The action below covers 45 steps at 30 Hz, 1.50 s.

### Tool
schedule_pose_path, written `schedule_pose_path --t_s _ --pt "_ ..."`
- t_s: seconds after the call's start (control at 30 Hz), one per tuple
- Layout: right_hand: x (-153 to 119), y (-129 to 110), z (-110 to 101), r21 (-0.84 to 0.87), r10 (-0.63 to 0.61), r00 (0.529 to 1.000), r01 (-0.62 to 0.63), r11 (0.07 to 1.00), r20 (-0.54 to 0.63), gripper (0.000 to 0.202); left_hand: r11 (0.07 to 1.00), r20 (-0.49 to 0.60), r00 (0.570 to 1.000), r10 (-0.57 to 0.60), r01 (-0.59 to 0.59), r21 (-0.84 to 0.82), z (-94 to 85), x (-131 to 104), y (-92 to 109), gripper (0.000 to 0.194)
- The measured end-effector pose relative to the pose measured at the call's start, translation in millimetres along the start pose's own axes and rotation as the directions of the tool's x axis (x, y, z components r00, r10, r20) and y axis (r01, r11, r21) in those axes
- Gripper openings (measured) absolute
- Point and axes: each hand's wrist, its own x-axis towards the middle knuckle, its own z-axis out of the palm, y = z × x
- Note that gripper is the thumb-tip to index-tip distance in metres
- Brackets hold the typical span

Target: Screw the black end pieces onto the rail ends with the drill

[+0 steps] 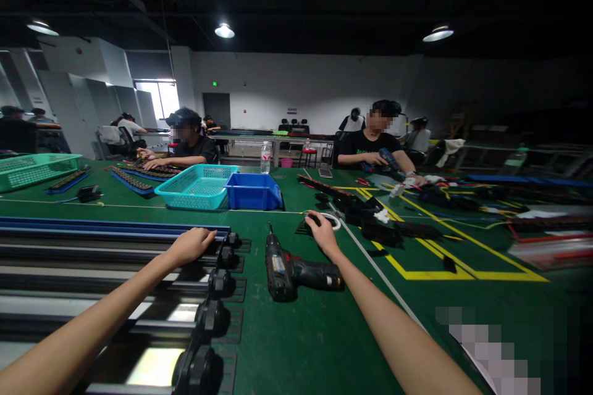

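Your forearms [389, 315] lie nearest the camera, one on either side of the cordless driver [282, 268], the reference for all positions. Left hand [194, 245]: left of the driver, laid over the end of the far blue rail [115, 229]. Whether its fingers close around the rail cannot be told. Right hand [324, 236]: beyond the driver and to its right, fingers at a dark flat piece [302, 227], just beside a white ring [334, 220]. Whether the fingertips clamp the piece cannot be told.

Step in hand, as judged: steady the rail while taking up the flat piece, which may match the slotted plates [237, 291] left of the driver. The next move would call for a firm pinch on the piece's edge, clear of the ring.

Markings: the driver carries a pale label [278, 264], too small to read. Beyond the driver, the bottle [265, 159] has a red-and-white label; to its right, a co-worker's shirt [356, 153] bears green lettering. Neither is legible.
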Motion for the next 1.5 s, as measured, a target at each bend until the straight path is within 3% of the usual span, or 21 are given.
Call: schedule_pose_path --t_s 0.47,0.73,0.93,1.03,1.13,1.2,1.3,1.4,1.5 --pt "1 3 3 -0.002 -0.036 0.999 0.036 0.999 -0.02 0.041 1.0 -0.004 1.0 0.002 -0.002 0.024 0.3 0 -2 0.057" --pt "1 -10 2 0.046 -0.027 0.996 0.031 0.998 -0.08 0.046 1.0 -0.011 1.0 0.02 -0.02 0.006 1.2 1 -3 0.058" --pt "22 -43 -5 0.159 0.051 0.988 -0.027 0.987 -0.147 0.041 1.0 -0.004 1.0 0.003 -0.003 0.011 0.4 1 -3 0.059" --pt "29 -74 -13 0.226 0.044 0.997 -0.03 0.974 -0.057 0.041 1.0 -0.01 1.0 0.011 -0.011 0.003 0.4 1 -4 0.06" --pt "25 -120 -23 0.164 -0.025 0.992 0.004 0.986 0.126 0.042 1.0 -0.003 1.0 0.014 -0.014 0.0 1.0 1 -6 0.061" --pt "16 -158 -30 0.088 -0.063 0.955 0.039 0.995 0.29 0.04 1.0 -0.003 1.0 0.002 -0.002 0.004 1.3 1 -6 0.061" --pt "-6 -213 -37 -0.01 -0.082 0.829 0.105 0.994 0.553 0.035 1.0 0.006 1.0 -0.016 0.016 0.005 0.9 1 -6 0.06" --pt "-33 -255 -39 -0.088 -0.064 0.636 0.205 0.975 0.769 0.032 1.0 0.021 1.0 -0.019 0.019 0.004 -0.8 0 -3 0.06" --pt "-59 -277 -34 -0.125 -0.022 0.403 0.333 0.935 0.915 0.034 1.0 0.005 1.0 -0.018 0.018 0.0 -2.3 -1 -1 0.06"
